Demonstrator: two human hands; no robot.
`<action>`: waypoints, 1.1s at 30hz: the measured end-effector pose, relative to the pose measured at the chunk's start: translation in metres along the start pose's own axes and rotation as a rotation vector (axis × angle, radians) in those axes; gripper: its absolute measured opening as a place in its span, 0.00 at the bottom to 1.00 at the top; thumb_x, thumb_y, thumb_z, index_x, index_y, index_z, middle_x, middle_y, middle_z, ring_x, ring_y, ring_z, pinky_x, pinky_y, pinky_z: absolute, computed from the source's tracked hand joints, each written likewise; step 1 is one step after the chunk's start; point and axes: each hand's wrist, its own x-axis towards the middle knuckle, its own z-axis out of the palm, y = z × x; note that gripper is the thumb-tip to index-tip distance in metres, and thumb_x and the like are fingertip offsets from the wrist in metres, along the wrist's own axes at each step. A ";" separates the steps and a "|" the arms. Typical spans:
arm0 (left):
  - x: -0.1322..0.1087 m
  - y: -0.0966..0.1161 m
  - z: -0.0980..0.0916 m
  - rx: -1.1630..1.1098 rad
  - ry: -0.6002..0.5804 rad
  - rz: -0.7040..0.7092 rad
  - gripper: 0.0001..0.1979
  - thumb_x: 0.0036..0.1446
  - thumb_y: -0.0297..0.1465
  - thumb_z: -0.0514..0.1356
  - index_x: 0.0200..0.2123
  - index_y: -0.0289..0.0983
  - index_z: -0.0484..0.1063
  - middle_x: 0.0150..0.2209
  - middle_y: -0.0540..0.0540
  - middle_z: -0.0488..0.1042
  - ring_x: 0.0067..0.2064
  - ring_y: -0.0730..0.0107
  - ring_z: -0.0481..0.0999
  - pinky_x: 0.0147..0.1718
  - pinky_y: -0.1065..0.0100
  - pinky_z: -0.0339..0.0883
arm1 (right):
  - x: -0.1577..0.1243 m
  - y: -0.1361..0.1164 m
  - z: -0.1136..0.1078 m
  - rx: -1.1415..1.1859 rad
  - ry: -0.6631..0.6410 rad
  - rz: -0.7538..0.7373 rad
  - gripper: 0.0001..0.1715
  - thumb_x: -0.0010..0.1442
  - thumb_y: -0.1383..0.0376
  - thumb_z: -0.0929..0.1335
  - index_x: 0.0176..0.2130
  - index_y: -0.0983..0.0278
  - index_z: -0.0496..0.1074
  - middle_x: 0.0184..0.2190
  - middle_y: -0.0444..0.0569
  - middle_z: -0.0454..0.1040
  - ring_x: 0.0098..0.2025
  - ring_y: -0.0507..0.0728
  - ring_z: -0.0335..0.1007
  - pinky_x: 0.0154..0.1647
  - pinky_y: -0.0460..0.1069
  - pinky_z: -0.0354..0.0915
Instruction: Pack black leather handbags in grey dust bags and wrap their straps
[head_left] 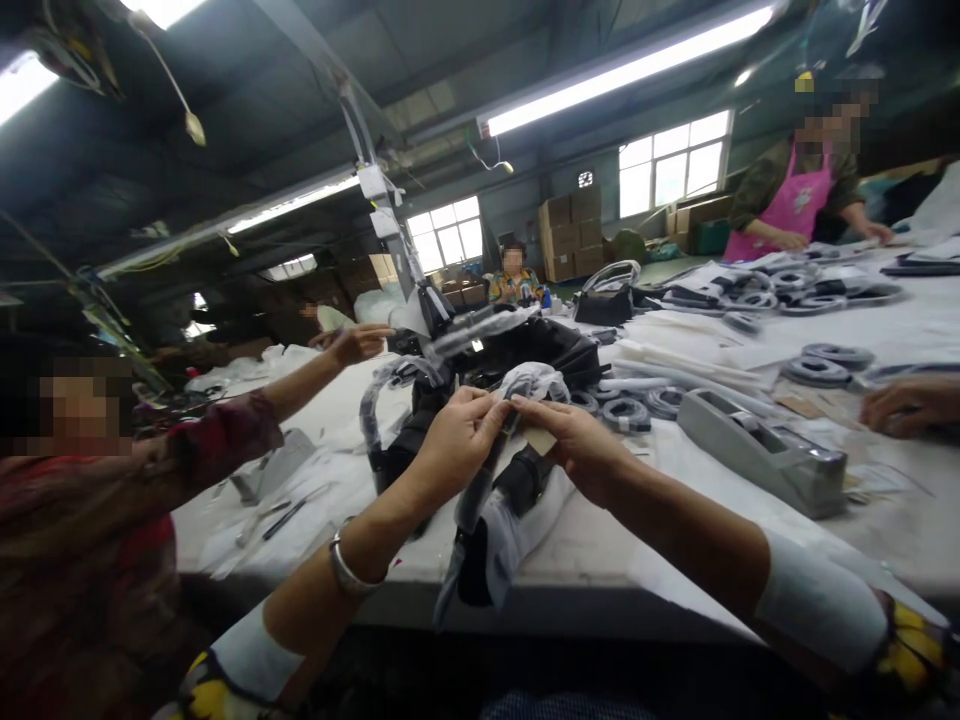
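Observation:
A black handbag (519, 484), partly wrapped in pale film or tissue, hangs over the near table edge in front of me. Its handle (536, 380) is covered in clear plastic. My left hand (465, 435) pinches the wrapped handle with thumb and fingers. From the other side, my right hand (581, 440) closes on the same handle, its fingertips almost meeting the left ones. A small beige card (540, 441) shows beneath the right fingers; whether they grip it I cannot tell. More black bags (547, 345) with wrapped handles lie just behind.
A grey tape dispenser (761, 450) stands right of my hands, near coiled wrapped straps (626, 413). Another dispenser (276, 465) sits left. A co-worker's arm (315, 375) reaches across from the left; another person's hand (911, 405) rests at right. A pink-aproned person (787, 205) works beyond.

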 end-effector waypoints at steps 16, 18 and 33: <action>-0.003 -0.003 0.021 -1.007 0.124 -0.469 0.20 0.47 0.40 0.74 0.39 0.35 0.74 0.31 0.50 0.75 0.30 0.75 0.74 0.29 0.75 0.65 | 0.003 0.006 -0.018 0.211 -0.090 -0.013 0.14 0.57 0.56 0.74 0.38 0.63 0.80 0.38 0.47 0.80 0.37 0.54 0.74 0.42 0.47 0.69; -0.004 -0.003 0.021 -1.003 0.145 -0.476 0.18 0.47 0.40 0.73 0.31 0.34 0.72 0.27 0.51 0.74 0.27 0.78 0.72 0.26 0.76 0.63 | 0.001 0.012 -0.022 0.300 -0.100 0.008 0.13 0.56 0.57 0.75 0.39 0.63 0.80 0.41 0.47 0.80 0.40 0.54 0.74 0.46 0.48 0.69; -0.012 0.010 0.040 -0.839 0.402 -0.352 0.18 0.49 0.41 0.72 0.40 0.37 0.75 0.37 0.47 0.78 0.37 0.69 0.78 0.39 0.68 0.71 | -0.001 0.041 0.000 0.012 0.054 -0.293 0.21 0.55 0.49 0.74 0.44 0.59 0.78 0.37 0.47 0.79 0.39 0.58 0.74 0.41 0.50 0.68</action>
